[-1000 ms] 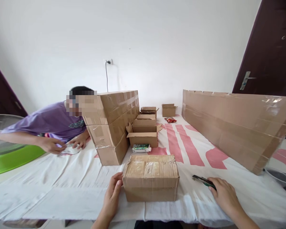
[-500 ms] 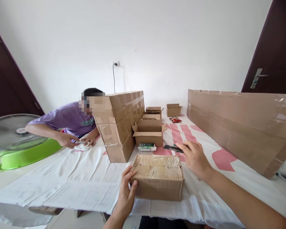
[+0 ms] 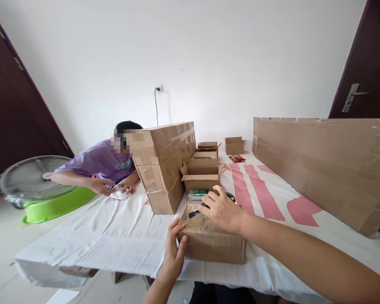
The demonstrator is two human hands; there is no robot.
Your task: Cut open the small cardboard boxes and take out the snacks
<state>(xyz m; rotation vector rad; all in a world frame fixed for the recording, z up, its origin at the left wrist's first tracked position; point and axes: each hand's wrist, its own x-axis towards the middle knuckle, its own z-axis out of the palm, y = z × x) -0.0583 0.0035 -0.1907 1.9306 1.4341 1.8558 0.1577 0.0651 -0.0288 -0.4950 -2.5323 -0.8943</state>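
There are two hands at work in front, and one taped box (image 3: 213, 250) sits between them, close to the front edge of the white cloth (image 3: 114, 249). The left hand (image 3: 174, 251) touches the box's left corner. Its thumb and fingers are a little bent and apart, with the thumb on the front side. The right hand (image 3: 221, 210) is over the top of the box, its fingers curled around one cutter (image 3: 194, 213). The cutter's dark tip points left, by the back left part of the lid. It is hard to tell if the tip touches.

Just behind the box lies one small green and white carton (image 3: 196, 194). There is room to move on the cloth to the right, before one long cardboard piece (image 3: 310, 164). On the left is a stack of long boxes (image 3: 161, 169), three high, with its near end just behind the left hand.

Farther back, four small boxes (image 3: 201, 182) show: three in a row along the stack and one alone. One red packet (image 3: 237, 158) lies near that last one. Past the stack, one other person (image 3: 98, 158) leans on the table, near one fan (image 3: 34, 175). The white wall (image 3: 215, 50) is at the back.
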